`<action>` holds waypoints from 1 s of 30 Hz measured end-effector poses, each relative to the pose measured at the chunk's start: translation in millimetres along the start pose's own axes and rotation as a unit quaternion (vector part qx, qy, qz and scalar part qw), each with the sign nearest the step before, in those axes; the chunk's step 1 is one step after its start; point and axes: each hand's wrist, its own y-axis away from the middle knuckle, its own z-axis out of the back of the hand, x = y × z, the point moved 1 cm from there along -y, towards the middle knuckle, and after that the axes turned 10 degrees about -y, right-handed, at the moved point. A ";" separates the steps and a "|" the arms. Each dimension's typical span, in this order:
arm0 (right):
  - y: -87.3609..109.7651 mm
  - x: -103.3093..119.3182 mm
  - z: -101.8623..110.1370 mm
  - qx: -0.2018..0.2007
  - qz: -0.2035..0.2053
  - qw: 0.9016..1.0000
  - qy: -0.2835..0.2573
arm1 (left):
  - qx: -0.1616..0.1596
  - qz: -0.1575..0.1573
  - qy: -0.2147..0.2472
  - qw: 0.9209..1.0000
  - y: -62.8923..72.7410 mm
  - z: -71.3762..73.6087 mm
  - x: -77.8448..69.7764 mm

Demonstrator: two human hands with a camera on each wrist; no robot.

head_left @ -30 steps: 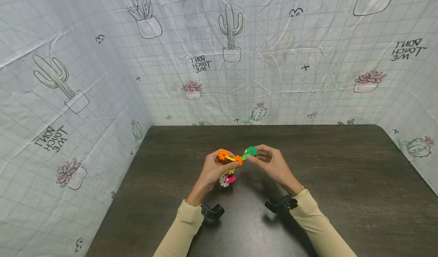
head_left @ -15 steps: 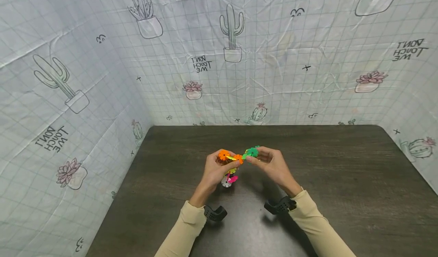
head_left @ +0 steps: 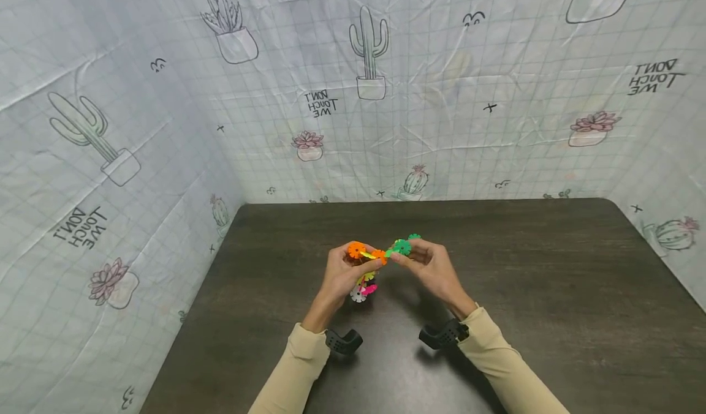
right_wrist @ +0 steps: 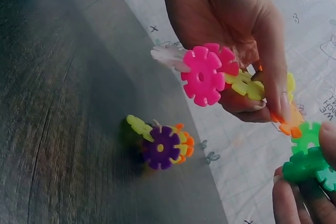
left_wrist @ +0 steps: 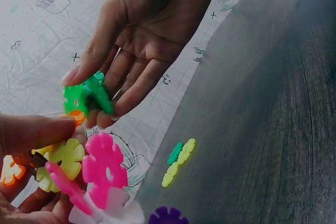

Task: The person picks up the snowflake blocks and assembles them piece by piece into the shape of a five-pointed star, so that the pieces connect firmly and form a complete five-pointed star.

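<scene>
Both hands hold a linked construction of notched flower-shaped plastic discs above the table. My left hand (head_left: 339,276) pinches an orange disc (right_wrist: 290,124) between thumb and fingers. Another orange disc (head_left: 355,250), a yellow disc (left_wrist: 67,162), pink discs (right_wrist: 203,77) and a white disc (head_left: 358,294) hang about that hand. My right hand (head_left: 432,272) pinches green discs (head_left: 402,247), whose near end meets the orange disc at the left thumb. Fingers partly hide this joint.
Beyond the hands, the right wrist view shows a cluster with a purple disc (right_wrist: 160,148); whether it links to the held discs I cannot tell. The dark wooden table (head_left: 551,291) ends at a cactus-print cloth (head_left: 441,126). Black wrist devices (head_left: 344,342) hang under both wrists.
The right hand has shifted slightly left with the green discs, and another green disc shows more above its fingers. The left hand keeps its pinch; the whole view has shifted a little.
</scene>
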 end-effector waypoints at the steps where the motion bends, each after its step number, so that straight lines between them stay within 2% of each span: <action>1: 0.4 -0.6 -0.4 0.000 0.000 1.000 0.000 | 0.000 0.000 0.000 1.000 0.2 0.1 0.3; 7: 1.0 -2.9 -1.8 -0.010 -0.006 1.000 0.008 | -0.011 0.002 -0.014 1.000 0.6 -0.6 3.3; 14: 0.2 -5.8 -4.9 -0.015 -0.013 1.000 -0.013 | -0.012 0.004 0.002 1.000 -0.9 -0.4 6.8; 21: 0.4 -4.2 -2.3 0.019 -0.040 0.999 -0.006 | 0.011 -0.005 -0.013 1.000 -1.5 5.1 9.6; 25: 1.4 -2.8 0.3 0.041 -0.054 0.998 -0.012 | 0.031 0.003 -0.013 0.999 -0.9 7.1 9.9; 30: 1.2 0.0 2.6 0.050 -0.037 0.998 -0.008 | 0.035 -0.001 -0.010 0.999 -0.9 6.3 7.8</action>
